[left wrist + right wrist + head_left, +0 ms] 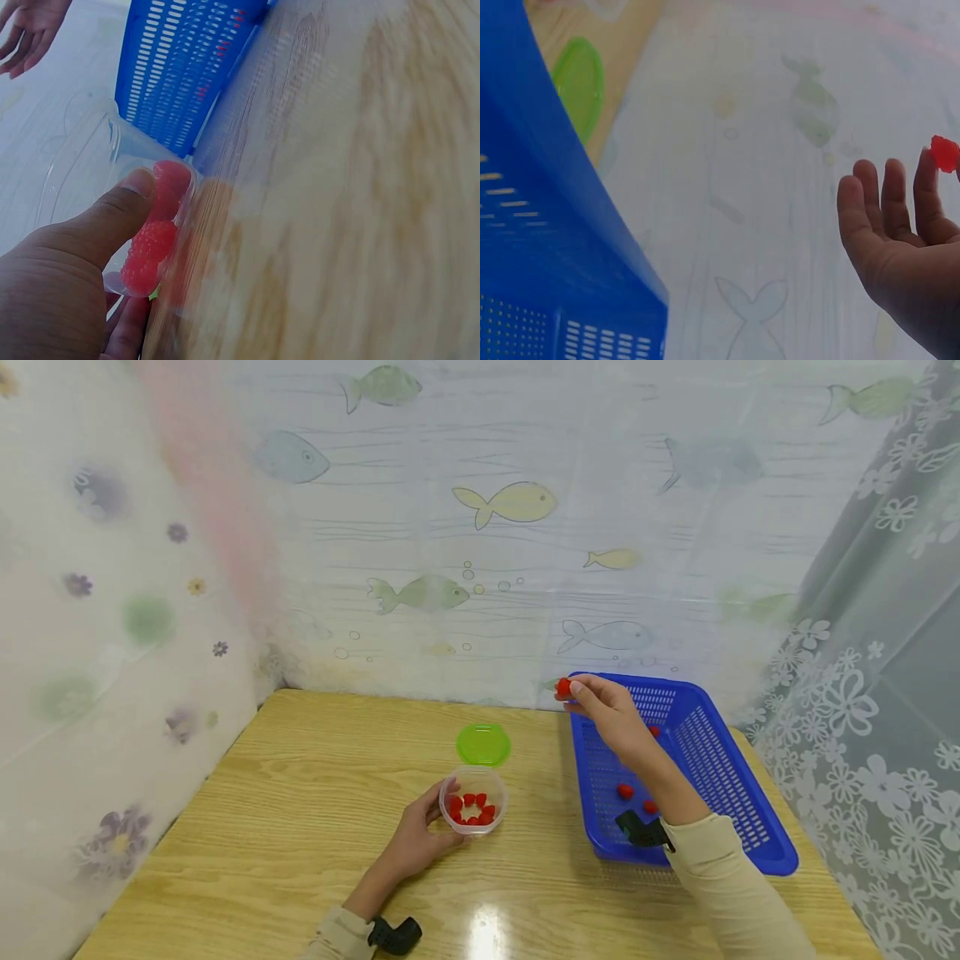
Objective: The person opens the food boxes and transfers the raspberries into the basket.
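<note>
My left hand (415, 837) holds a clear round plastic tub (504, 802) on the table, thumb on the near side and fingers round its left. Inside the tub lie several small red strawberries (486, 814), which show bumpy through its wall in the left wrist view. Over the back left corner of a blue basket (731, 777), my right hand (617, 717) pinches one red strawberry (563, 687) between thumb and fingertips. That same strawberry (945, 154) appears at the right edge of the right wrist view, with the other fingers spread apart.
Several loose strawberries (625, 791) lie in the basket on the right of the wooden table (300, 793). A green lid (483, 745) lies flat just behind the tub. Printed curtains (420, 527) hang along the back and both sides.
</note>
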